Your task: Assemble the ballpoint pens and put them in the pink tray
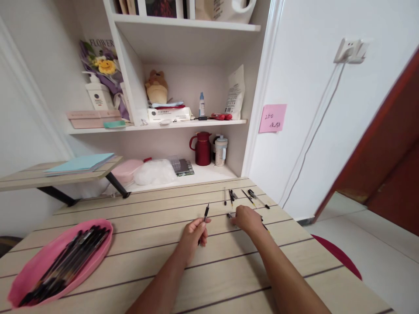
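Note:
My left hand (pixel 193 235) pinches a black pen (pixel 206 213) and holds it nearly upright, tip up, above the table. To its right, my right hand (pixel 248 219) is closed low over the tabletop, with a small dark and clear pen part (pixel 230 216) at its fingertips. Most of those fingers are hidden behind the hand's back. Other pen pieces partly show beyond its wrist side. Behind it lie loose pen parts: a thin clear tube (pixel 224 196), a dark piece (pixel 231 197), a refill (pixel 248 197) and a clear barrel with a black end (pixel 260 200).
A pink oval basket (pixel 109 222) full of black pens stands at the left. Behind it is a small raised stand (pixel 19 178) bearing a blue-covered book (pixel 81 163). At the back, a shelf holds a red jug (pixel 203 149), a cup (pixel 221 151) and a plastic bag (pixel 154 172).

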Available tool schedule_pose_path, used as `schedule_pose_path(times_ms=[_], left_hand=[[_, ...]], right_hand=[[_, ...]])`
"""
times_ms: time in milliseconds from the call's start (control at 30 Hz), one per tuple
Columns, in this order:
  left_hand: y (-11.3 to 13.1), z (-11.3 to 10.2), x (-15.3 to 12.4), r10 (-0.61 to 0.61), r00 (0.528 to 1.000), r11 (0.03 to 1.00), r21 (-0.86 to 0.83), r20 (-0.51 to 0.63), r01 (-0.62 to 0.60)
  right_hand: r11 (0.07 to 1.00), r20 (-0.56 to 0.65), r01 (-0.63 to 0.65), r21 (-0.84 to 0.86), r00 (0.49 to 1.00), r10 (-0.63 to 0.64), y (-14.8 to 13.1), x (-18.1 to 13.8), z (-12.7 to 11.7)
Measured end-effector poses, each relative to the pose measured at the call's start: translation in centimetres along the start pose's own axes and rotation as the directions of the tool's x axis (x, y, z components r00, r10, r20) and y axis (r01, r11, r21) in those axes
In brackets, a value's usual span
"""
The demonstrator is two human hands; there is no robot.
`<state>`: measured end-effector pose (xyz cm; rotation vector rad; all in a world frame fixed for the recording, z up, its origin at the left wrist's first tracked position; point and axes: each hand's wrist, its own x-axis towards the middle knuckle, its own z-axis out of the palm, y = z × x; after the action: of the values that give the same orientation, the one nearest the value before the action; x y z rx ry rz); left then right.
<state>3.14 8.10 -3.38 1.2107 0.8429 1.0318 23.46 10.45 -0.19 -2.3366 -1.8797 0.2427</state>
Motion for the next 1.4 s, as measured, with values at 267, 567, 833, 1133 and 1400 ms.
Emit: schedule_pose_path(times_ms=[267,567,833,1133,1400], left_hand=[[0.1,0.1,-0.1,-0.007,1.0,1.0,0.003,0.006,0.007],[0.3,0.2,-0.2,-0.019,1.0,1.0,0.006,0.002,0.019],[0.4,0.3,-0.4,-0.012,1.0,1.0,0.027,0.008,0.012],[0.2,0.2,-0.1,-0.021,1.0,0.999,0.034,0.017,0.02],[-0.1,0.4,0.0,-0.029,0.999,0.998,0.054,0.013,0.028]], right_hand=[[0.997,0.074,0.074,-0.007,0.995,-0.073,-0.6,-0.5,0.2],[0.997,-0.07,0.016,0.077,0.998,-0.01,0.5,0.7,0.2],[0.992,-0.121,0.081,0.099,0.99,-0.069,-1.2,1.3,2.1],[0.572,-0.164,0.244,0.783,0.968,-0.187,-2.0,0.2,-0.2],[0.24,-0.223,0.266,0.934,0.956,-0.192,-3.2,-1.4,-1.7]])
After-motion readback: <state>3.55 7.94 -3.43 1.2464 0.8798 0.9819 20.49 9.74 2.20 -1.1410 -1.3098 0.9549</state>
